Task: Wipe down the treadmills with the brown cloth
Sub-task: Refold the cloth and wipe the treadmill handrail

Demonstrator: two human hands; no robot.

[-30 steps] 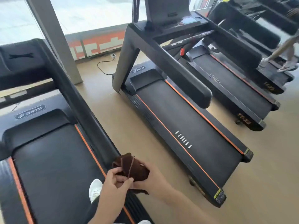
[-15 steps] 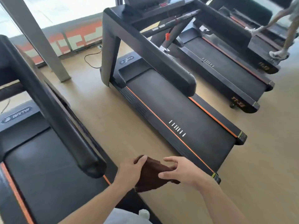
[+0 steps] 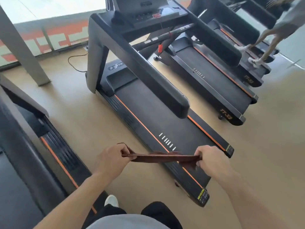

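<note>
I hold the cloth (image 3: 162, 158) stretched flat between my two hands, out in front of my waist and above the rear end of the middle treadmill (image 3: 148, 113). It is dark brown, pulled into a long thin band seen nearly edge-on, with a few soft wrinkles along its top and a loose corner sticking up past my left thumb. My left hand (image 3: 112, 160) has its fingers curled round one end; my right hand (image 3: 210, 160) pinches the other end, fingers folded under. The hands are well apart, with the cloth taut between them and touching nothing else.

The middle treadmill is black with orange stripes along both sides of its belt and a row of short white marks on the belt. Its console (image 3: 142, 10) sits at the far end. Another treadmill (image 3: 33, 154) stands to my left, and a third (image 3: 214, 80) to the right, all on a tan floor (image 3: 79, 116). At the far right, someone's legs (image 3: 264, 42) in white shoes are on a further machine.
</note>
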